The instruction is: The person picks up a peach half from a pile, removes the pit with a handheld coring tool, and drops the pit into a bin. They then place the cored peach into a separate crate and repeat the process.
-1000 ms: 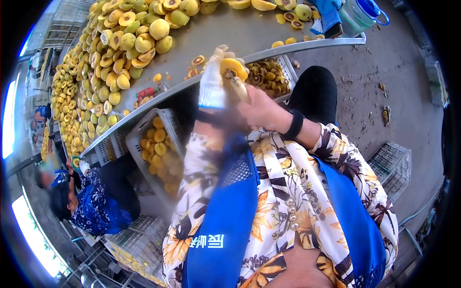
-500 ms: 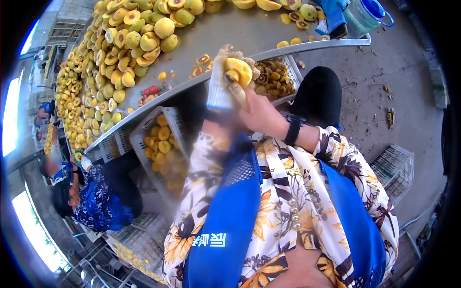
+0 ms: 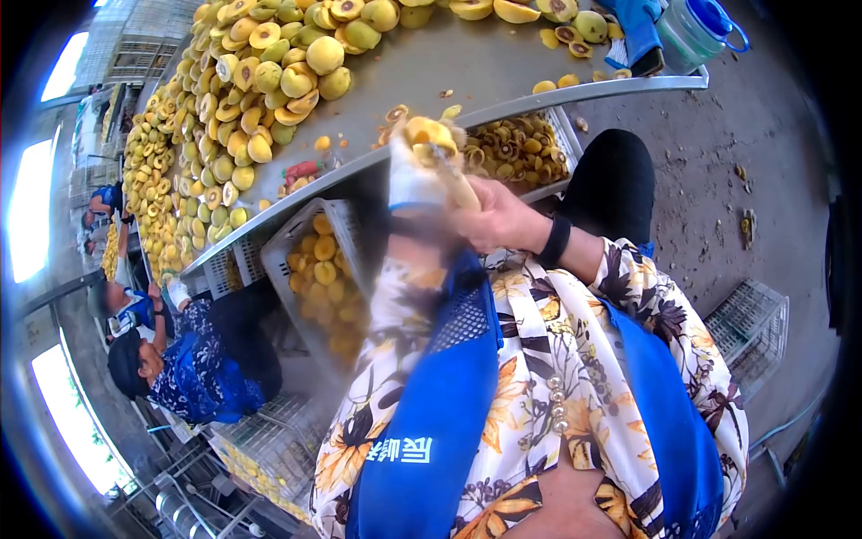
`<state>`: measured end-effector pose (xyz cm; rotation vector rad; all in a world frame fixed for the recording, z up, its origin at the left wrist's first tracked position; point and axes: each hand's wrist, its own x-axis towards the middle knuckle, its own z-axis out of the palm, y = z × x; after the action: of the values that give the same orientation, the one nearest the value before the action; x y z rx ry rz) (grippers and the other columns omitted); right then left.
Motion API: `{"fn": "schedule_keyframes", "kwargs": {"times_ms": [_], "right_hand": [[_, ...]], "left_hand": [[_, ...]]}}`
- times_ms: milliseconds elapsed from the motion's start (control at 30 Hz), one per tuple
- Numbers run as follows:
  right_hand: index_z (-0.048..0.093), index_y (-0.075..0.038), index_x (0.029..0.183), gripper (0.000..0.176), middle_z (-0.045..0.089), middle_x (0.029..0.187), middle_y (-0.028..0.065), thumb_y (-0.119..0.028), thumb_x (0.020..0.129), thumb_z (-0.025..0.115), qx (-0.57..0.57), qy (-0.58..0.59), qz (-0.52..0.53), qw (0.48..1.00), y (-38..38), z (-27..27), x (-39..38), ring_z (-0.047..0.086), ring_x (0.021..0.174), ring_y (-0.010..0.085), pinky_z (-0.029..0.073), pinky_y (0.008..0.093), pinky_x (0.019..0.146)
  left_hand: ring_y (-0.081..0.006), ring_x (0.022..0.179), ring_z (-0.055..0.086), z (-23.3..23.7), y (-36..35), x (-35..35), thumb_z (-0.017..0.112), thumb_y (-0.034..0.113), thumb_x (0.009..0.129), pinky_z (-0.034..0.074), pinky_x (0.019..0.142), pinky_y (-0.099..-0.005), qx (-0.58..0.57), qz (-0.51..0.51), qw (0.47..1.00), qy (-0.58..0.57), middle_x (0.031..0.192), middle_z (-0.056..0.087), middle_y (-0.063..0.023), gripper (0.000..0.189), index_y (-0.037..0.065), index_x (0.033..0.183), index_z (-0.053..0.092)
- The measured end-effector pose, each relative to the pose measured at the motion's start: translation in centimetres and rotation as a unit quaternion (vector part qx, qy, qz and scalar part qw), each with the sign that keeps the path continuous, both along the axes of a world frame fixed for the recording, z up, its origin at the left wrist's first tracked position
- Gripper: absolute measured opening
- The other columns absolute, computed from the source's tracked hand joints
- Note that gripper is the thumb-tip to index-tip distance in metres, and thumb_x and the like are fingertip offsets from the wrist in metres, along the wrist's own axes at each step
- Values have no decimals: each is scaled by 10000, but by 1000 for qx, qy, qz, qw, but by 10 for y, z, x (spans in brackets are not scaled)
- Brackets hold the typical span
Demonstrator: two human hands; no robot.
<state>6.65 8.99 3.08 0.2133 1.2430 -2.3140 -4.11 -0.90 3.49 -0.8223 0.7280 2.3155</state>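
Observation:
My left hand (image 3: 411, 180), in a white knitted glove, is closed around a yellow peach half (image 3: 427, 135) in front of the table edge. My bare right hand (image 3: 501, 216), with a black band on its wrist, grips the pale handle of a pitting knife (image 3: 462, 190). The knife's narrow metal end meets the cut side of the peach, and its tip is hidden in the flesh. Blur hides the fine detail of the fruit. Below and behind the glove stands a crate of peach scraps (image 3: 516, 148).
A large heap of halved peaches (image 3: 260, 81) covers the left of the metal table (image 3: 404, 67). A crate of yellow halves (image 3: 325, 269) stands below it. A water jug (image 3: 687, 40) sits at the right corner. Co-workers (image 3: 193, 359) sit at left; a white crate (image 3: 745, 328) is at right.
The peach half has turned in my glove, and its ragged inside now faces the knife. My right hand has shifted slightly with the knife. The whole view has moved a little.

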Motion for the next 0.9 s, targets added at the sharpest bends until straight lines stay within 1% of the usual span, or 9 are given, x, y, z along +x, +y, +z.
{"fn": "schedule_keyframes", "kwargs": {"times_ms": [200,300,333,400,500,567,600,767,900], "right_hand": [[506,-32,866,99,497,579,-9,-114,842,556,267,52,6,962,16,-24,-5,441,394,59,341,221,362],[536,20,839,236,594,654,197,-182,768,635,562,269,52,780,27,-63,4,594,562,354,474,400,542],[538,26,837,256,588,674,222,-194,759,641,571,259,73,776,27,-71,8,586,615,386,474,419,581],[542,39,833,295,578,715,272,-217,740,654,590,239,110,763,27,-80,10,570,721,450,472,458,657],[534,45,811,300,579,709,272,-219,740,656,533,223,66,814,20,-68,0,578,714,439,472,465,649],[459,-85,1118,320,594,675,179,-101,802,506,580,313,89,747,21,-73,-4,600,577,361,477,433,506],[462,-88,1116,317,594,668,177,-101,803,505,587,323,80,738,21,-71,-5,597,556,355,473,431,487],[522,1,785,252,574,682,245,-208,737,654,554,177,29,813,33,-44,8,573,687,429,454,465,601],[506,2,798,237,568,681,254,-188,754,641,573,138,31,807,46,-26,20,565,675,439,449,469,598]], "left_hand": [[-206,565,601,-26,-143,1,437,530,884,432,371,-271,-191,72,974,99,715,615,-53,413,139,837,561],[-278,672,642,-56,-266,33,430,592,861,483,460,-358,-318,61,940,105,774,648,-91,492,131,881,601],[-310,753,639,-60,-294,43,428,595,860,494,571,-392,-677,-105,709,166,829,656,-114,512,125,947,614],[-358,971,592,-29,-274,41,422,572,869,444,855,-424,-878,-219,418,76,963,652,-161,543,127,1123,601],[-351,956,580,-8,-236,-8,574,327,857,452,846,-407,-895,-89,302,316,1085,601,-168,309,84,1040,626],[-347,955,579,-12,-216,-74,613,321,820,461,831,-405,-864,-97,174,463,1083,596,-171,301,91,1013,628],[-339,967,577,9,-162,-92,616,309,806,473,821,-404,-871,-54,241,425,1058,602,-165,294,94,1006,620],[-346,1167,462,-2,-62,-209,623,448,775,438,923,-397,-854,-224,122,454,1305,425,-211,551,180,1243,510],[-341,983,556,-13,-40,-227,654,384,747,473,845,-415,-860,-254,137,421,1057,561,-175,559,172,1242,505]]}}
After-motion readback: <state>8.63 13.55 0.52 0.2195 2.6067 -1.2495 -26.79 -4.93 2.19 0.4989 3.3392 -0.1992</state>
